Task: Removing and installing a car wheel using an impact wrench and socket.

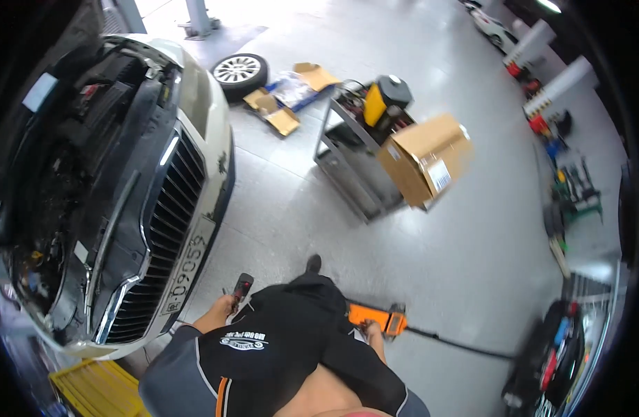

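At the front of the white car (218, 139), my left hand (228, 304) is closed round a black-and-red power tool (243, 286), its exact kind too small to make out. On the other side of my body, my right hand (372, 329) grips an orange handheld device (370, 315). A black cable or hose (458, 344) runs from the device toward the right. The car's hood is up and its engine bay (69, 153) lies exposed, left of my left hand.
A grey tool cart (357, 184) stands ahead, carrying a cardboard box (427, 156) and a yellow-and-black container (387, 101). Beyond lie a wheel (239, 71) and an opened carton (284, 119). Yellow ramp-like panel (97, 389) sits lower left; a loaded rack (555, 354) stands right.
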A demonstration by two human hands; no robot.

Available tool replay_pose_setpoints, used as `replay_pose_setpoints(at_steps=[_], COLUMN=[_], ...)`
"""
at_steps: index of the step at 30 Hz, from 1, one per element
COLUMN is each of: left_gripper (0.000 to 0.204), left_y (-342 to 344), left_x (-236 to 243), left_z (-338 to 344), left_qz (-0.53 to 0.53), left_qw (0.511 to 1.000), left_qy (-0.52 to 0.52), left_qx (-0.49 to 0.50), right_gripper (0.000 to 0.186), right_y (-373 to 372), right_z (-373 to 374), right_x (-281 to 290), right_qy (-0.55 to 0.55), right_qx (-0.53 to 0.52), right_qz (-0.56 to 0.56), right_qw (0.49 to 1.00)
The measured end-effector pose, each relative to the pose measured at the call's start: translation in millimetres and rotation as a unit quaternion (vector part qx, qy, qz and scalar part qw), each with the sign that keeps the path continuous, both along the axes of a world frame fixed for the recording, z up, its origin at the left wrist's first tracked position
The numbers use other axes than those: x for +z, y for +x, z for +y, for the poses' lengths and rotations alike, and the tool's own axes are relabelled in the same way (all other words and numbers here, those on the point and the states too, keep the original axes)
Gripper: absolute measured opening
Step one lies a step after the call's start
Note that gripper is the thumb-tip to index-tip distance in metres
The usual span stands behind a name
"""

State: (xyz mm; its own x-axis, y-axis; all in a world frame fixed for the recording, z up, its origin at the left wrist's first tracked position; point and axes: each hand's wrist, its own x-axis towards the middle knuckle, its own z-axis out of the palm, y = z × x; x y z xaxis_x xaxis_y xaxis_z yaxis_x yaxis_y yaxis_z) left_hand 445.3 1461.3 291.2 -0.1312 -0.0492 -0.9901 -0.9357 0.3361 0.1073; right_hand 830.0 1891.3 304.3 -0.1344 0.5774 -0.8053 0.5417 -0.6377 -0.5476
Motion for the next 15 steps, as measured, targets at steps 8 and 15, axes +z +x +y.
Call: replay_pose_setpoints(at_steps=[8, 15], left_gripper=[0.022, 0.02], left_y=[-32.5, -134.4], left_x=[52.4, 42.2], left_z=[126.9, 234.0], left_qz=[0.014, 0.018], left_qw=[0.982, 0.968], left_qy=[0.029, 0.029], left_qx=[0.184, 0.249], right_gripper=[0.028, 0.035], right_y=[-549.0, -834.7], right_z=[247.9, 299.0], right_x=[114.5, 242.4], right_qy=[0.119, 0.2], right_qx=[0.563, 0.578], right_qz=[0.147, 0.181], right_qw=[0.804, 0.77])
